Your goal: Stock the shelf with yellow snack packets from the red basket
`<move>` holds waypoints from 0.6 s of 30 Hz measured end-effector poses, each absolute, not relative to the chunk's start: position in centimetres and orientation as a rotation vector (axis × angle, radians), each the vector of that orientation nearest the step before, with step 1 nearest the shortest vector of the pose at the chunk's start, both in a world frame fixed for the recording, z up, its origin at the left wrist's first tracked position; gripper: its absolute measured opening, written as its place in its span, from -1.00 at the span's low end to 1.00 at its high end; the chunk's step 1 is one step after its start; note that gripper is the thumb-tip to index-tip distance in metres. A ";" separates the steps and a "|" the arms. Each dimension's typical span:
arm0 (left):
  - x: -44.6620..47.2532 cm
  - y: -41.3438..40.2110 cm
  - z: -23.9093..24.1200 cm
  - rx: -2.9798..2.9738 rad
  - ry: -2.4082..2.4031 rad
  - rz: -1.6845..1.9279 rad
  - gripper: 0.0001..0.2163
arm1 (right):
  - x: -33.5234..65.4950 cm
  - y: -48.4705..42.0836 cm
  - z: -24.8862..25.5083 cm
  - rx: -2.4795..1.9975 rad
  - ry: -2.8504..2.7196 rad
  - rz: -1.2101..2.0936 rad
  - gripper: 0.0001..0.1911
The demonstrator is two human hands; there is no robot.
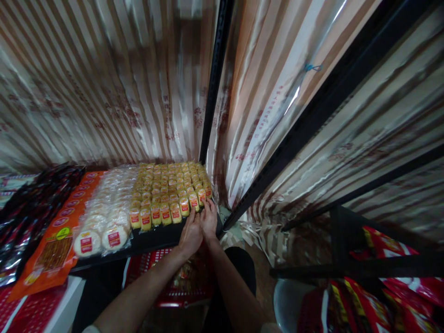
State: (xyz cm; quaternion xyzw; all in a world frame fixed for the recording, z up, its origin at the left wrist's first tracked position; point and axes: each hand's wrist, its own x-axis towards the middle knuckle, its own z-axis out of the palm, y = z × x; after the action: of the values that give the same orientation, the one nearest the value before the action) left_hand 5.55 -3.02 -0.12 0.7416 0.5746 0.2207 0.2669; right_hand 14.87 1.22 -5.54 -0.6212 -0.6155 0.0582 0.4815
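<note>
Small yellow packaged cakes (165, 215) with red labels stand in tight rows on a black shelf (152, 238). My left hand (191, 233) is at the front right end of these rows, its fingers closed together against the lower part of a front packet. Right beside it, my right hand (208, 221) has its fingertips on a packet near the corner of the front row. Both hands are side by side and touch or nearly touch. The undersides of the fingers are hidden.
Left of the cakes lie clear bags of round white crackers (114, 238), an orange snack packet (52, 249) and dark shiny packets (21, 231). Below is a red basket (166, 298). Black posts (218, 74) rise before striped sheeting (104, 83). Red packets (364, 300) stand lower right.
</note>
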 end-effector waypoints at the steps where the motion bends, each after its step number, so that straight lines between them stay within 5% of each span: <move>1: 5.4 -3.3 -0.1 2.003 1.542 0.607 -0.50 | 14.9 1.2 -5.4 -1.496 -1.488 0.141 -0.50; 7: 3.7 -5.3 -1.1 2.052 1.443 0.666 -0.43 | 14.2 -0.2 -4.5 -1.334 -1.437 0.186 -0.57; 18: -2.1 -11.5 -4.8 1.898 1.385 0.567 -0.71 | 10.3 -9.8 -7.8 -1.322 -1.840 0.612 -0.70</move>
State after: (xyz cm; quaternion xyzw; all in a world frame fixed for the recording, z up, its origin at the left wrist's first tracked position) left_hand -2.13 -11.47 -4.78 0.7343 0.5357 0.2195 0.3546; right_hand 10.31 -9.82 -7.78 -0.5193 -0.7229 0.2403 0.3873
